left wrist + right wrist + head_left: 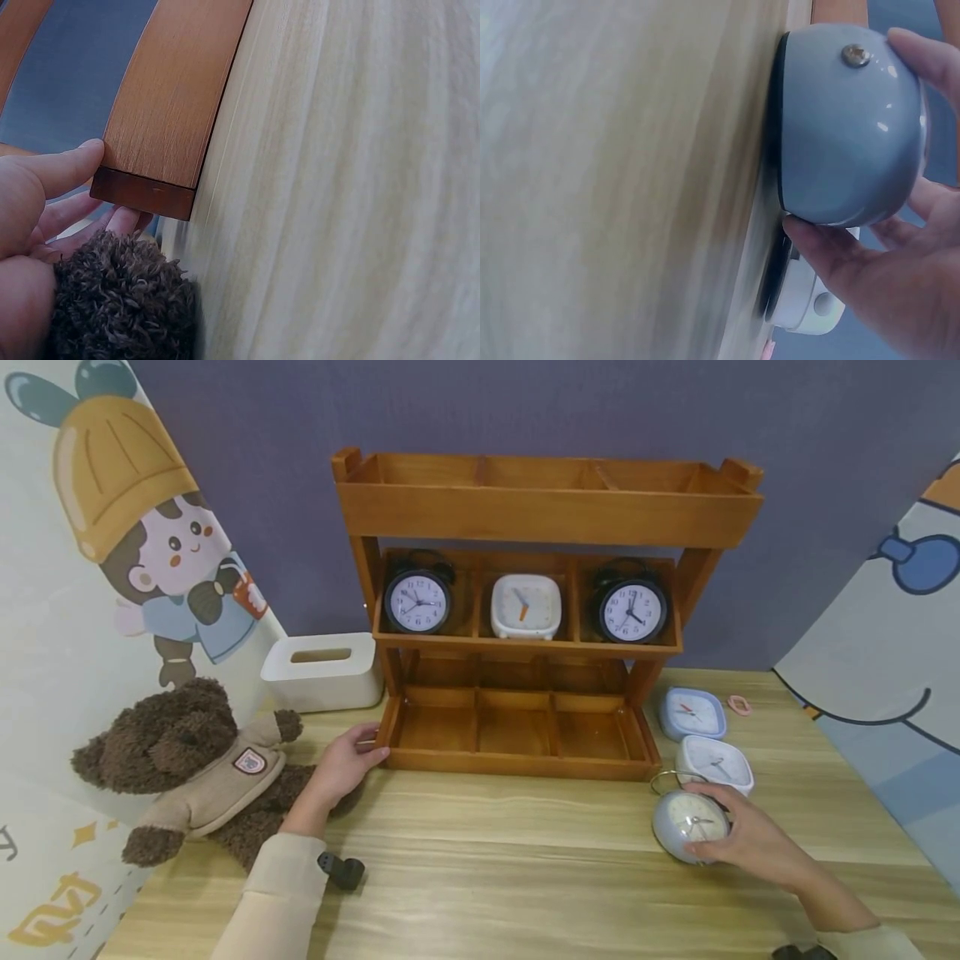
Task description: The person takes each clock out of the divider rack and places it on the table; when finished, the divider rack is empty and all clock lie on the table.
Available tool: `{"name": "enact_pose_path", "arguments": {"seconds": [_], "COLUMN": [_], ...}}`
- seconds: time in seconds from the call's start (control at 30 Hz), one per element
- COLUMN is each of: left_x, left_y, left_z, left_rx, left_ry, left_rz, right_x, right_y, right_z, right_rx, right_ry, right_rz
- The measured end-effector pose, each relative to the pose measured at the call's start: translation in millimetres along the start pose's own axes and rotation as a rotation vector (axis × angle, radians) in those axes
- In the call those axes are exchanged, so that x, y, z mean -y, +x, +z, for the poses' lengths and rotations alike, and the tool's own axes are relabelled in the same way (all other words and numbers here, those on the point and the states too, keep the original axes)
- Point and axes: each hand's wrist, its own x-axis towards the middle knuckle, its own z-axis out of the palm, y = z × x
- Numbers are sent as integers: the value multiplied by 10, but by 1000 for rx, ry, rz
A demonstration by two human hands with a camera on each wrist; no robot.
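Round clock (686, 827) is pinched by the right hand (738, 835), near 2 square clocks (716, 762); the left hand (347, 768) pinches the wooden shelf (517, 763) at its lower corner.

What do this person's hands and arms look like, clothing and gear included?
The left hand and right hand are ungloved. The left sleeve is plain cream with a broad cuff; a small black device sits beside it. The right sleeve, partly cropped, is cream too, with a black gadget alongside.
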Motion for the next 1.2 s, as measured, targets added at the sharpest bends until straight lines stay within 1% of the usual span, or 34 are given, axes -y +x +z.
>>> {"name": "enact_pose_path", "arguments": {"seconds": [0.2,0.43,0.63,0.77,0.87,0.97,1.03,1.2], "left_x": [-2,-9,10,35,46,43,36,39], "left_y": [21,33,35,12,0,4,5,-4], "left_z": [-4,-14,-24,-24,-19,-8,-2,13], "left_rx": [-11,-8,-5,-6,-7,-7,-6,-9], "left_ry": [3,3,0,8,15,8,10,20], "left_rz": [3,9,13,9,8,6,10,17], "right_x": [32,34,80,95,105,185,284,612], "right_y": [25,46,70,72,77,115,166,362], "right_z": [-15,-36,-63,-63,-89,-179,-242,-348], "right_rx": [31,34,77,93,96,111,110,30], "right_ry": [21,49,32,-12,-22,-29,-39,-83], "right_rz": [19,-24,-25,-60,-124,-179,-213,-256]}}
